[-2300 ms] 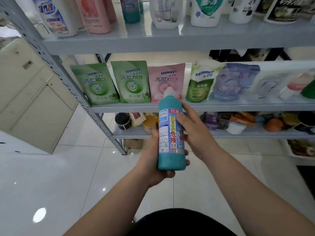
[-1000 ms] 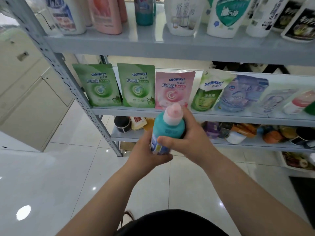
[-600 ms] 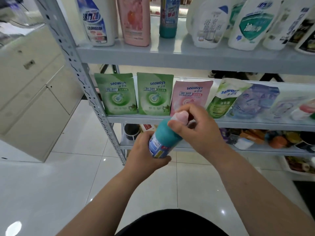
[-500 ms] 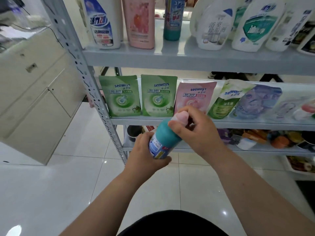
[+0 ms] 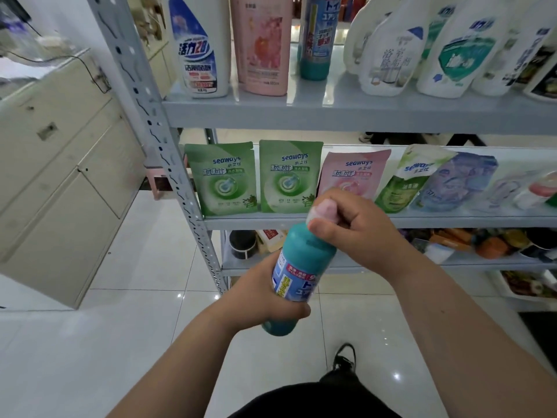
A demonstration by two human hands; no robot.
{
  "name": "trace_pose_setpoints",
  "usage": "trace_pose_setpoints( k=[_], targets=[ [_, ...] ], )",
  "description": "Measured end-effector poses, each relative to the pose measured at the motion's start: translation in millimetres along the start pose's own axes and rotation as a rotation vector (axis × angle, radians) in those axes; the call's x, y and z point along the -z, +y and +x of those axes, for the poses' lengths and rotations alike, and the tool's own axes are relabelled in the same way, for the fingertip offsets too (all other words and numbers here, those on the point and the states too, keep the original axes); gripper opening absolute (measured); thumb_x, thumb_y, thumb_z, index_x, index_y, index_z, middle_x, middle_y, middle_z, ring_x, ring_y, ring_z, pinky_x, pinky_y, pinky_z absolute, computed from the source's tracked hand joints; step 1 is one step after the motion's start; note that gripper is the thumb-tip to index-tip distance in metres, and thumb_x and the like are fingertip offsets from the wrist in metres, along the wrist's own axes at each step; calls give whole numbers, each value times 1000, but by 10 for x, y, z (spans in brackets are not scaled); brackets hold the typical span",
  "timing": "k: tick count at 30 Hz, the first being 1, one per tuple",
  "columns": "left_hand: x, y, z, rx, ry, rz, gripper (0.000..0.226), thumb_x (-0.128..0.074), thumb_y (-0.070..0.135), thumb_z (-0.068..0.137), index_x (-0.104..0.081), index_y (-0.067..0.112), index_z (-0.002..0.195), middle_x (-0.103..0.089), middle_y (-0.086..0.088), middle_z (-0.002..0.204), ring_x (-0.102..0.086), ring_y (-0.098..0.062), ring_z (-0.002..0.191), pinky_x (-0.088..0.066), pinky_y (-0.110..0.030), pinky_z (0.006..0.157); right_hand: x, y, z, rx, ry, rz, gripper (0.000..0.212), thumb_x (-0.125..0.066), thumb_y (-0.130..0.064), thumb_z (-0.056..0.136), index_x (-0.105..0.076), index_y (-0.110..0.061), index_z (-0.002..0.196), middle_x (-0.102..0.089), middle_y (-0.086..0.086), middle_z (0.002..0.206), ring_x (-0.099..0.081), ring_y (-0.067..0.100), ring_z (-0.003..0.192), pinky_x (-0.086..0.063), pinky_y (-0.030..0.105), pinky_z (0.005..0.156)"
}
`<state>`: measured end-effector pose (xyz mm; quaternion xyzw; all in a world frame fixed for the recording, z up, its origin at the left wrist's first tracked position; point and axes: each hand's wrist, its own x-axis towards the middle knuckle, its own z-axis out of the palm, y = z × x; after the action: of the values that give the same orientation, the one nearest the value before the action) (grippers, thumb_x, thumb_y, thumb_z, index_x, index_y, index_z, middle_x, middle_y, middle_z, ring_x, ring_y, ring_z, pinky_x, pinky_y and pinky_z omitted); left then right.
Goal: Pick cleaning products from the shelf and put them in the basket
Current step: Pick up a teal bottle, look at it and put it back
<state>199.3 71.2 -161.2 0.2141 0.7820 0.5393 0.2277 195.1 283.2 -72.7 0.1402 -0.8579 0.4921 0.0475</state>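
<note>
Teal bottle (image 5: 304, 267) tilted before the shelf (image 5: 346, 111), left hand (image 5: 265, 300) wrapped round its lower body, right hand (image 5: 355, 227) pinching the pink cap (image 5: 324, 208)

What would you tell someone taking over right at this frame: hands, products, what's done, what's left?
Left hand: grips the lower body of the teal bottle, which is tilted and off the shelf.
Right hand: fingers curled round the bottle's pale pink cap.
More bottles stand on the top shelf; refill pouches are on the shelf below.
Done: one bottle picked.
Left: put it in the basket, which is not in view, then pick more.
</note>
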Motion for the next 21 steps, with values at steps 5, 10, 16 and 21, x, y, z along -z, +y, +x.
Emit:
trace_pose_setpoints(
  k=[5,10,16,21],
  targets=[
    [72,362,288,-70,190,-224,44,-77,66,65,-52,70,102,-71,25,108,-69,2,101,-54,-12,75,87,145,163,-92,79,259,42,-64,-61,85,-57,-56,125,-60,-11,95,-62,10,94,-58,35,83],
    [176,925,772,-201,289,-466,63,-70,60,79,-47,41,135,-70,6,124,-68,-20,118,-59,-36,92,163,261,306,-151,-101,339,76,-81,-65,73,-47,-54,140,-65,-16,134,-62,8,125,-56,43,102],
    [284,1647,1579,-244,356,-343,37,-51,38,92,-54,35,129,-72,3,118,-72,-3,93,-58,-18,70,739,195,795,11,155,412,58,-90,-47,71,-62,-55,121,-74,-13,119,-72,8,108,-58,18,85],
    [612,1934,2178,-257,578,-42,52,-41,42,92,-48,39,143,-50,9,143,-53,-3,127,-48,-37,108,1110,323,1210,69,295,418,52,-87,-44,73,-64,-49,120,-76,-10,116,-73,12,104,-59,23,80]
  ],
)
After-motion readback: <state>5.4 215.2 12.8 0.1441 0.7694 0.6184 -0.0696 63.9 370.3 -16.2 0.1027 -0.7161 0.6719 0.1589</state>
